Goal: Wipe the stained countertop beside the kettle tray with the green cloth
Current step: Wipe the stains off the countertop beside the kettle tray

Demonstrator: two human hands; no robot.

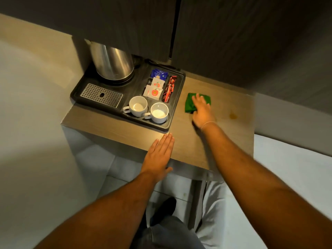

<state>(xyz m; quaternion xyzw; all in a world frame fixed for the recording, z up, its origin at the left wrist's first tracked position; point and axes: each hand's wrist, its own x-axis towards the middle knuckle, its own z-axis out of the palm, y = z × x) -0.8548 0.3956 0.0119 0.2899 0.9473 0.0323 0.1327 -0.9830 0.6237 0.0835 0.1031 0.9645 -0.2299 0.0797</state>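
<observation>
1. Your right hand [202, 112] lies palm-down with fingers spread on the green cloth [190, 104], pressing it flat to the table [221, 141] rather than gripping it; the arm reaches forward nearly straight.
2. Your left hand [159, 155] rests open and flat, fingers together, on the table's front edge, just in front of the kettle tray [176, 103].
3. That cloth sits just right of the tray, apart from it.
4. An orange-brown stain [233, 115] marks the wood further right of your right hand, uncovered by the cloth.
5. On the tray stand a steel kettle [112, 63], two white cups [149, 110] and sachets [154, 88].
</observation>
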